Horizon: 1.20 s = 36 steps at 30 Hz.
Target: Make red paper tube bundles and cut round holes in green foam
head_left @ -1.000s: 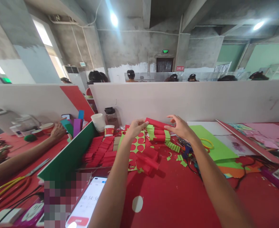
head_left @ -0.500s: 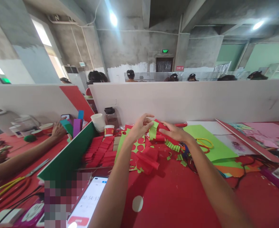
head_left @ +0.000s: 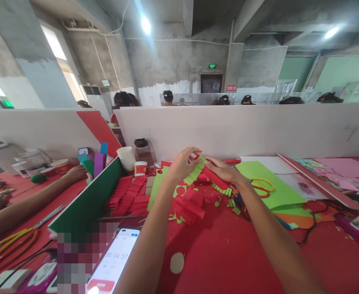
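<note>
My left hand [head_left: 184,164] pinches a light green paper strip [head_left: 195,173] between thumb and fingers above the middle of the table. Close beside it, my right hand [head_left: 224,169] is closed on a red paper strip [head_left: 214,177]. The two strips meet between my hands; whether they are one piece I cannot tell. Below lie crumpled red paper strips [head_left: 190,208] and a green sheet [head_left: 155,188] with red round spots. Small green scraps [head_left: 236,210] are scattered under my right hand.
Folded red strips [head_left: 127,194] lie left, beside a green divider [head_left: 87,204]. A phone [head_left: 115,257] sits by my left forearm. Yellow-and-red-handled scissors [head_left: 263,188] rest on green sheets [head_left: 283,196]. Cups [head_left: 140,168] and a bottle [head_left: 143,153] stand behind. A co-worker's arm [head_left: 45,185] reaches in left.
The green strip now lies stretched and slanted between my hands, with the red strip extending under my right hand. Both hands stay in nearly the same place. The co-worker's hand has shifted slightly.
</note>
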Tool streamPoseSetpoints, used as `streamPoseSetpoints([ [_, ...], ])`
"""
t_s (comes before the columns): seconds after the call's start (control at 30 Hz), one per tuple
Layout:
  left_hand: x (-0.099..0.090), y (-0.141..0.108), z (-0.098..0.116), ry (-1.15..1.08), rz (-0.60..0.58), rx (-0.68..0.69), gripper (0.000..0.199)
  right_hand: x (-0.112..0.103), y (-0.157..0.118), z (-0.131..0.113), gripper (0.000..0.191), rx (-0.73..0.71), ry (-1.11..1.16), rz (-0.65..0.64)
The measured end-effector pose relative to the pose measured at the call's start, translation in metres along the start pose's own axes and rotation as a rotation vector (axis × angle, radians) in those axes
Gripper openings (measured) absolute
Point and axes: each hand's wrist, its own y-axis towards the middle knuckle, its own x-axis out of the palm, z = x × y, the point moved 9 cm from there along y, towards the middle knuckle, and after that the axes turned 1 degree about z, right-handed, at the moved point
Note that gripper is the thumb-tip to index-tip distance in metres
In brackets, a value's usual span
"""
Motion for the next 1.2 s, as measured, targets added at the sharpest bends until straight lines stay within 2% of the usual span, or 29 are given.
streamPoseSetpoints([
  [0.13, 0.0, -0.001, 0.003, 0.056, 0.014, 0.032, 0.023, 0.005, 0.002, 0.011, 0.041, 0.109, 0.1, -0.005],
  [0.27, -0.006, -0.001, -0.003, 0.149, 0.089, -0.005, 0.026, 0.004, 0.004, 0.011, 0.038, 0.117, 0.215, 0.027],
  [0.47, -0.025, -0.004, -0.018, 0.174, 0.213, -0.173, 0.03, -0.018, 0.009, 0.014, 0.04, 0.06, 0.224, 0.236],
  [0.53, -0.026, -0.004, -0.018, 0.114, 0.2, -0.183, 0.038, -0.024, 0.009, 0.015, 0.043, 0.036, 0.198, 0.303],
  [0.63, -0.011, -0.002, -0.016, -0.074, 0.061, -0.186, 0.043, -0.026, 0.008, 0.005, 0.043, -0.035, 0.174, 0.33],
  [0.73, 0.006, -0.002, -0.013, -0.279, -0.052, -0.213, 0.044, -0.02, 0.005, -0.013, 0.042, -0.111, 0.148, 0.29],
  [0.87, 0.02, -0.002, -0.003, -0.556, -0.132, -0.193, 0.05, -0.012, 0.0, -0.031, 0.039, -0.182, 0.102, 0.233],
  [1.03, 0.014, -0.007, -0.009, -0.626, -0.096, -0.249, 0.058, -0.006, -0.003, -0.035, 0.039, -0.193, 0.09, 0.12],
  [1.2, 0.014, -0.012, -0.011, -0.682, -0.181, -0.231, 0.051, 0.0, -0.004, -0.028, 0.037, -0.125, 0.155, -0.044],
])
